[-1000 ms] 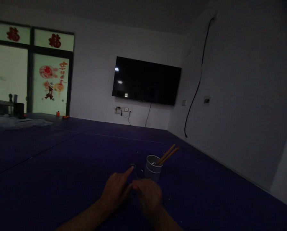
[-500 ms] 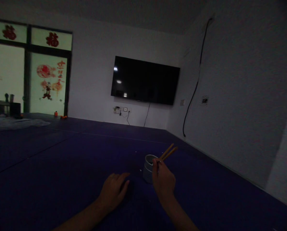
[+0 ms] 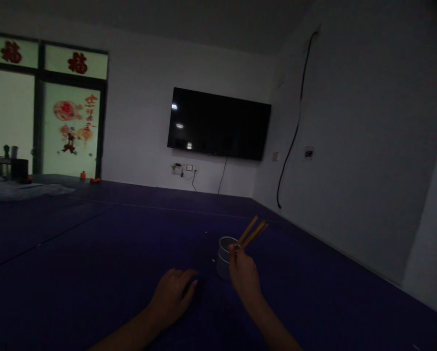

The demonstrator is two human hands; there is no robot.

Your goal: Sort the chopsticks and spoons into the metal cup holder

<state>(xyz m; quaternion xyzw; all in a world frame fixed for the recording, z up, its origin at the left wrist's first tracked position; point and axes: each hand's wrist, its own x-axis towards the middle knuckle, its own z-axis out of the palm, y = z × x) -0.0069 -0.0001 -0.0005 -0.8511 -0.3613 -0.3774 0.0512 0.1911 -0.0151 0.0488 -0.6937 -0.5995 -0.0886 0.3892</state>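
Note:
A grey cup (image 3: 223, 265) with pale bands stands upright on the dark purple surface (image 3: 138, 243). Thin wooden sticks (image 3: 254, 234) lean out of its right side. My right hand (image 3: 245, 279) is at the cup's right rim, thumb and fingers pinched together where the sticks cross it. A small shiny bit shows at those fingertips; what they grip is too dark and small to name. To the cup's left, my left hand (image 3: 170, 295) rests low over the surface, thumb and forefinger apart with nothing between them.
Small pale scraps (image 3: 213, 260) lie by the cup. Far left are a clear plastic sheet (image 3: 31, 190), a black holder (image 3: 19, 168) and small orange items (image 3: 94, 180). A television (image 3: 220, 124) hangs on the back wall; a black cable (image 3: 295, 131) dangles along the right wall.
My hands were together left of the cup on a thin dark piece, then parted. My right hand moved to the cup's rim; the sticks have shifted slightly left. My left hand no longer touches the piece.

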